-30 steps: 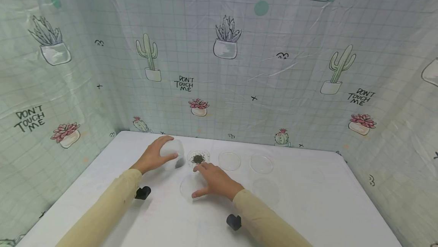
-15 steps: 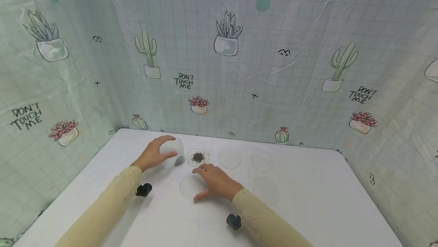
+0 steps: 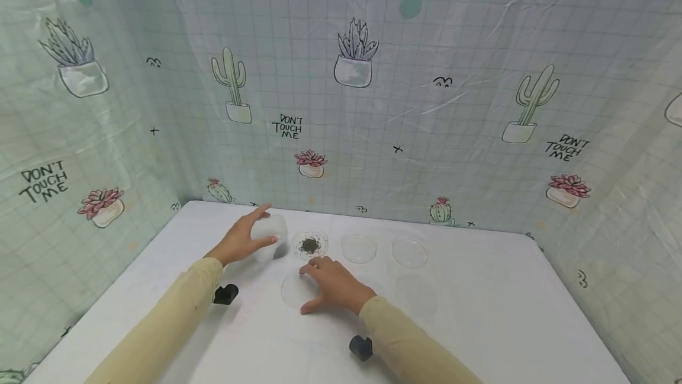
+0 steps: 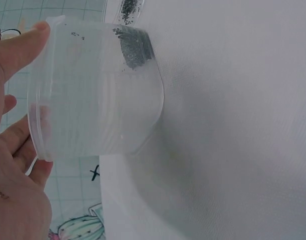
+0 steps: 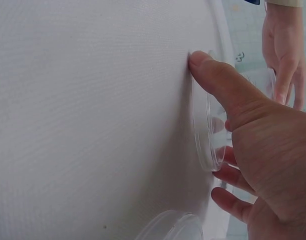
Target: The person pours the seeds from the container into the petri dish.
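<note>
The left hand [image 3: 242,241] was set wide around the translucent container [image 4: 83,95], thumb against its rim and fingers spread along the opposite side, in a loose hold whose firmness could not be told; below that grip, toward the container's base, dark granules [image 4: 134,49] lay gathered on one side. The right hand [image 3: 335,282] had hold of a clear dish [image 3: 293,290], its thumb and fingers parted about the dish's width and meeting opposite edges; the dish lay at the white table's [image 3: 490,307] surface, though whether it was slightly raised could not be told. Just beyond the right hand's fingers, and to the right of the left hand's hold, sat the speckled dish [image 3: 296,239], with a dark heap [image 3: 309,245] in its middle; past the right grip, farther back, lay a second clear disc [image 3: 359,248], with a third disc [image 3: 409,252] beside it; to the right of that grip, above the sleeve [image 3: 407,334], was a faint disc [image 3: 415,294].
</note>
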Demonstrator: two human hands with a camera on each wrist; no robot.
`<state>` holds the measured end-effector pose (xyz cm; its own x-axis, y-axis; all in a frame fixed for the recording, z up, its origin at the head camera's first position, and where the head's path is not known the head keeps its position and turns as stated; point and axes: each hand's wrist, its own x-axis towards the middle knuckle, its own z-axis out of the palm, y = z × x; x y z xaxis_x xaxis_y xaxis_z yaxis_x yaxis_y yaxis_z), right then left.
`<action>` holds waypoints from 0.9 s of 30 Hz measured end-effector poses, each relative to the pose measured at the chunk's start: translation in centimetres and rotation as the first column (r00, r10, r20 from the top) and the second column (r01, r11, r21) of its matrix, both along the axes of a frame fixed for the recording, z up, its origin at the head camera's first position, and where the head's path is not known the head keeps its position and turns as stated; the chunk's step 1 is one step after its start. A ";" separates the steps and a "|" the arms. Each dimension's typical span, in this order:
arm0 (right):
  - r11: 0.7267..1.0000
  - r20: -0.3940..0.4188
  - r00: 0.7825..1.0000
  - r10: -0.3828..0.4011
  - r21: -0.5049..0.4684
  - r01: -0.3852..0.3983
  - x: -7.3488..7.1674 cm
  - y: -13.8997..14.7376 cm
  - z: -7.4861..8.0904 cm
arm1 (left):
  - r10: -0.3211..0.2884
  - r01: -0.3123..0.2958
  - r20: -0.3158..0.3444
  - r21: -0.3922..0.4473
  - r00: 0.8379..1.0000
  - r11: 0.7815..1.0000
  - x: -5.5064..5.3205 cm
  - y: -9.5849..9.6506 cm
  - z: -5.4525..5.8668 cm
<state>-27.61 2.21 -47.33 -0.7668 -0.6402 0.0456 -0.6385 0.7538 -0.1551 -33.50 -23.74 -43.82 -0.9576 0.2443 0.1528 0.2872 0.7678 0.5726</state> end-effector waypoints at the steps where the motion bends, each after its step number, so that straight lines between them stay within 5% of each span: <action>1: 1.000 0.000 1.000 -0.001 0.002 0.001 0.0 0.0 0.0 | -0.002 0.002 -0.001 0.001 1.000 1.000 0.0 0.0 0.0; 27: 0.999 -0.056 0.998 -0.004 -0.036 0.002 0.0 0.5 1.5 | -0.002 0.002 0.000 -0.039 1.000 0.999 0.5 -0.2 0.4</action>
<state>-27.65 2.75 -45.87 -0.7645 -0.6349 0.1117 -0.6446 0.7505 -0.1456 -33.03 -23.90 -43.39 -0.9570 0.2522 0.1431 0.2890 0.7890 0.5423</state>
